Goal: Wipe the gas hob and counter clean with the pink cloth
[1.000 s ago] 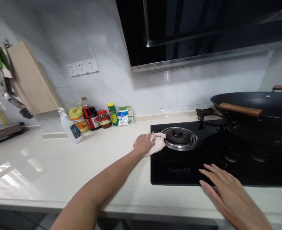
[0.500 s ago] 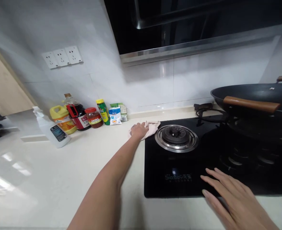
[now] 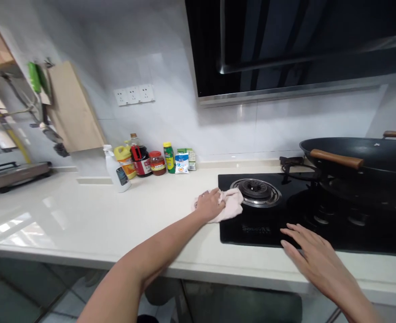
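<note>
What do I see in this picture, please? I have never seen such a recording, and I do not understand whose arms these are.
There is no machine here: the arms belong to a person, and the camera sits on that person's head, looking forward and down. The left hand lies on a cloth, across the edge between counter and stove; whether its fingers grip is unclear. The right hand is spread at the stove's front edge, holding nothing. A wok sits at right; a spray bottle and red-lidded jar stand along the back.
</note>
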Motion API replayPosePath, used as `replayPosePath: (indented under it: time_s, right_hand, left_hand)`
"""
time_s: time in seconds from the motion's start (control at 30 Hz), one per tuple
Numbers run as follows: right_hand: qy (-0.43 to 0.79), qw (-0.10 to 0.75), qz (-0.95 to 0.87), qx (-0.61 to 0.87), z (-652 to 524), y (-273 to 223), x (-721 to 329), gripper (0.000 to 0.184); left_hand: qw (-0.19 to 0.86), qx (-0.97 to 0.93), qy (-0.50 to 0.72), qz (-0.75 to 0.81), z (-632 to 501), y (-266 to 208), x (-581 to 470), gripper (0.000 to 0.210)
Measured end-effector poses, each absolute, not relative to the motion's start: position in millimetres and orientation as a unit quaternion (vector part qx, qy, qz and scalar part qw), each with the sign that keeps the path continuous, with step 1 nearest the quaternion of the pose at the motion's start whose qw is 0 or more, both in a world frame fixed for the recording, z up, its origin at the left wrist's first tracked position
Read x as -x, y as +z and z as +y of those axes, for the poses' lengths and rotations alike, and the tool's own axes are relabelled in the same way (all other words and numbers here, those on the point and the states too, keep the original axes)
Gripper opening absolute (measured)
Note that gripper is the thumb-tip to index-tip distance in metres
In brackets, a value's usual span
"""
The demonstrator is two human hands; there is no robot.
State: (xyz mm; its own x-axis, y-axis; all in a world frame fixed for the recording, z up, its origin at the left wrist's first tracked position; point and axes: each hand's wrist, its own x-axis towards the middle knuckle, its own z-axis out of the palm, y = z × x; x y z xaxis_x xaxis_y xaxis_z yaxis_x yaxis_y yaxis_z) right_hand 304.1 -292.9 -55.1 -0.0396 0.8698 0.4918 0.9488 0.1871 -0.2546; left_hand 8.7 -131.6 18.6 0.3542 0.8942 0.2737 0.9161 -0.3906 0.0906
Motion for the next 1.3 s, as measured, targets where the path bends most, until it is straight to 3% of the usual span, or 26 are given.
replayPosePath:
  time_s: [0.27,0.47,0.67,0.83,1.0,1.3]
  right_hand:
    - [-0.063,0.283,-0.72,0.631,-288,-60,-306,0.052]
    - [-0.061,0.288,-0.718,0.631,-284,-67,-308,0.056]
    - [-0.091,0.272,-0.712,0.641,-285,-63,-304,0.056]
    - [-0.098,0.237,-0.74,0.622,-277,-48,-239,0.052]
    - [-0.102,0.275,-0.787,0.542,-271,-55,-189,0.052]
    - [-0.131,0.293,-0.802,0.503,-273,-68,-201,0.05]
  left_hand:
    - [0.041,0.875,-0.142,-0.46,-260,21,34,0.034]
    - [0.029,0.896,-0.143,-0.42,-292,23,53,0.036]
    - [0.03,0.876,-0.137,-0.461,-248,23,40,0.038]
    - [0.037,0.841,-0.142,-0.52,-188,16,21,0.039]
    - [0.05,0.821,-0.137,-0.552,-140,13,10,0.039]
    - [0.05,0.79,-0.135,-0.595,-47,11,-4,0.046]
